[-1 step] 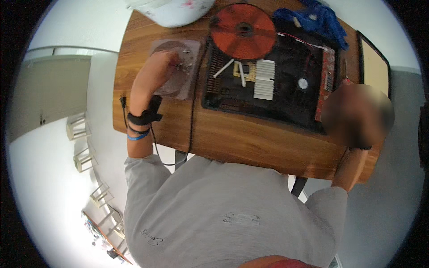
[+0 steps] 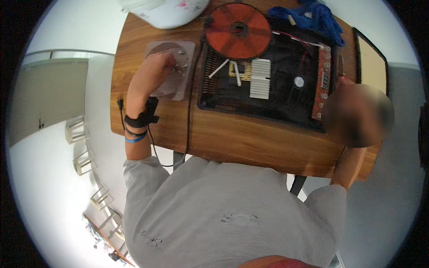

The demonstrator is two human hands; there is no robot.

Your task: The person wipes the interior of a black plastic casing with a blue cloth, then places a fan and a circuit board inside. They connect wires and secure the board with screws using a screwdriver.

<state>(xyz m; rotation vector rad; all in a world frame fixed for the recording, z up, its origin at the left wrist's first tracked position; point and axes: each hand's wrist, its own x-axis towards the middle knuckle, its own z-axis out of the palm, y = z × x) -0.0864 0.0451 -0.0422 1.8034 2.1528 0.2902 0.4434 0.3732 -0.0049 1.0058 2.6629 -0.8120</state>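
Note:
My left hand (image 2: pixel 157 67) reaches over a clear plastic tray (image 2: pixel 184 91) on the table's left side. Its fingers bend down together beside small metal pieces (image 2: pixel 179 68), perhaps screws; what they pinch is too small to make out. At the right, a round blur covers most of my right hand (image 2: pixel 357 116). A screwdriver (image 2: pixel 342 67) with a thin shaft and a reddish end sticks out from it. Between my hands lies an opened black appliance housing (image 2: pixel 286 114) holding a red circuit board (image 2: pixel 322 82), a finned pale heat sink (image 2: pixel 260 79) and an orange-red coil disc (image 2: pixel 254 38).
A white flowered container (image 2: pixel 172 15) stands at the far left, a crumpled blue cloth (image 2: pixel 319 20) at the far right. A dark-framed pale panel (image 2: pixel 373 58) lies along the right edge. A black cable (image 2: pixel 189 111) runs past the housing and over the table's near edge.
The whole view has shifted slightly, so the table sits a little further left. Both hands keep nearly the same places.

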